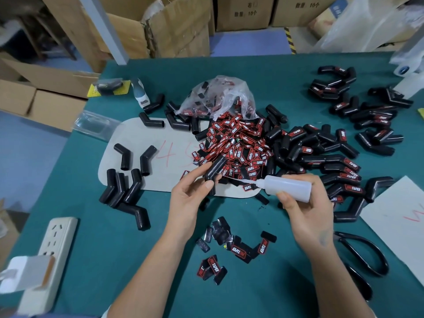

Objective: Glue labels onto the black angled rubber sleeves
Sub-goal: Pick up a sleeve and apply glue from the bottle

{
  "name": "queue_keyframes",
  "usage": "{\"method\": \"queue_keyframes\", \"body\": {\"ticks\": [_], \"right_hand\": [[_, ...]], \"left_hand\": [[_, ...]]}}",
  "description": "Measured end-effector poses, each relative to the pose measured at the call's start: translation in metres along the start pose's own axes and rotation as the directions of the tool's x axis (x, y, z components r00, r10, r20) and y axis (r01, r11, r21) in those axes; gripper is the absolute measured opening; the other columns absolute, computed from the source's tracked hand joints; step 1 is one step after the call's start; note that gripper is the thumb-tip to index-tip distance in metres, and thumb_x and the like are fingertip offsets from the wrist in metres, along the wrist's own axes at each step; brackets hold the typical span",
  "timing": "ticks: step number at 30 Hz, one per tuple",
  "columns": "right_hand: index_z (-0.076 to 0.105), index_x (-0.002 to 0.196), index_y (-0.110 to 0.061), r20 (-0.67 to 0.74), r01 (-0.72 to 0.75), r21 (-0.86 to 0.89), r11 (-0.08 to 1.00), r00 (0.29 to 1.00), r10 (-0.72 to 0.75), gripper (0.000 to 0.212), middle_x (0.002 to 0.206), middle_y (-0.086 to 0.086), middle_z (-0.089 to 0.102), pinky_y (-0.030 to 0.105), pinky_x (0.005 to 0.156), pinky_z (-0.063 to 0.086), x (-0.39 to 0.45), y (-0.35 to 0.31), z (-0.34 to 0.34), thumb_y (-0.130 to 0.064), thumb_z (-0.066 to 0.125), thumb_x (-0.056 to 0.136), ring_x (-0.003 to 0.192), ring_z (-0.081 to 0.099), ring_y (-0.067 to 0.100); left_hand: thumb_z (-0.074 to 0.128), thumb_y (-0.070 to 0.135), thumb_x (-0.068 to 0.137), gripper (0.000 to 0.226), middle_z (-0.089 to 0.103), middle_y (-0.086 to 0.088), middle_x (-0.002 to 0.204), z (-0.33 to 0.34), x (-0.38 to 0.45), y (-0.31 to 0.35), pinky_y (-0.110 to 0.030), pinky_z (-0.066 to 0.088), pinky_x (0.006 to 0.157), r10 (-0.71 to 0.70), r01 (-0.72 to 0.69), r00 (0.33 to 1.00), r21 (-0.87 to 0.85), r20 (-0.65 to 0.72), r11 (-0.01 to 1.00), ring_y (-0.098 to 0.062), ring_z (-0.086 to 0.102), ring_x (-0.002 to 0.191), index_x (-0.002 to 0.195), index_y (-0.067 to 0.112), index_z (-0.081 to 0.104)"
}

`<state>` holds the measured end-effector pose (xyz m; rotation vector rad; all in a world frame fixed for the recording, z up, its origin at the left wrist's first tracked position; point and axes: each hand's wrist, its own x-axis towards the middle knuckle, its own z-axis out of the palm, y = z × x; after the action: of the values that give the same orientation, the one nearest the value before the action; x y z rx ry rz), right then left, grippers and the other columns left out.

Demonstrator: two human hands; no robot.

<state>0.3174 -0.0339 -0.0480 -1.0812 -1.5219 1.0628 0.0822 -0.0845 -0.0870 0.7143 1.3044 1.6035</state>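
- Two hands work: the left hand pinches one black angled sleeve over the near edge of the label heap; the right hand grips one white glue bottle, nozzle pointing left at that sleeve.
- Nine or so bare sleeves lie left on a grey card; labelled sleeves are piled right, too many to count.
- One heap of red-and-black labels spills from one clear bag; about a dozen loose labels lie near, between the forearms.
- One pair of black scissors near right, one power strip near left.
- The desk is teal; cardboard boxes stand beyond it.
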Motion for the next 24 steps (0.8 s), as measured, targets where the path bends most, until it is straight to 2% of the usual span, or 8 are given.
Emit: {"method": "queue_keyframes", "body": {"ticks": [3,7,10,16,24], "right_hand": [[0.06,0.113,-0.056,-0.003,0.022,-0.034,0.999,1.0,-0.022,0.022,0.109,-0.021,0.067,0.015,0.075,0.052,-0.0001,0.001,0.0005,-0.049,0.068,0.093,0.096,0.066,0.006],[0.059,0.114,-0.056,-0.015,0.042,-0.052,0.998,0.999,-0.043,0.022,0.109,-0.022,0.067,0.015,0.075,0.052,-0.0004,0.0007,0.0004,-0.064,0.065,0.094,0.097,0.067,0.008],[0.059,0.114,-0.056,-0.015,0.062,-0.073,0.995,0.998,-0.064,0.022,0.109,-0.023,0.067,0.014,0.075,0.051,-0.0004,0.0011,0.0004,-0.064,0.063,0.094,0.097,0.066,0.007],[0.059,0.114,-0.057,-0.028,0.069,-0.082,0.994,0.997,-0.071,0.022,0.11,-0.022,0.067,0.022,0.076,0.053,-0.0003,0.0027,-0.0016,-0.065,0.063,0.094,0.097,0.066,0.011],[0.058,0.115,-0.056,-0.022,0.096,-0.086,0.992,0.995,-0.098,0.021,0.109,-0.023,0.066,0.019,0.077,0.051,-0.0006,0.0033,-0.0028,-0.063,0.062,0.096,0.098,0.066,0.01]], "left_hand": [[0.08,0.03,0.086,0.044,0.075,-0.012,0.129,0.0007,0.0003,0.0001,-0.039,0.052,0.109,0.0,0.0,1.0,0.027,-0.004,1.0,-0.038,0.068,0.124,0.13,0.027,0.075],[0.081,0.03,0.086,0.046,0.075,-0.012,0.128,0.0009,0.0004,0.0002,-0.037,0.053,0.108,0.0,0.0,1.0,0.033,-0.006,0.999,-0.036,0.069,0.123,0.131,0.023,0.074],[0.08,0.03,0.086,0.047,0.076,-0.012,0.126,0.0017,-0.0006,0.0016,-0.037,0.054,0.108,0.002,-0.002,1.0,0.035,0.004,0.999,-0.033,0.07,0.122,0.132,0.023,0.074],[0.08,0.031,0.086,0.045,0.076,-0.012,0.125,0.0035,-0.0021,0.0039,-0.033,0.055,0.104,0.008,-0.009,1.0,0.037,0.008,0.999,-0.031,0.071,0.12,0.13,0.024,0.075],[0.079,0.031,0.088,0.043,0.076,-0.01,0.126,0.0029,-0.0015,0.0019,-0.032,0.054,0.104,0.017,-0.018,1.0,0.054,0.011,0.998,-0.029,0.071,0.12,0.13,0.026,0.075]]}}
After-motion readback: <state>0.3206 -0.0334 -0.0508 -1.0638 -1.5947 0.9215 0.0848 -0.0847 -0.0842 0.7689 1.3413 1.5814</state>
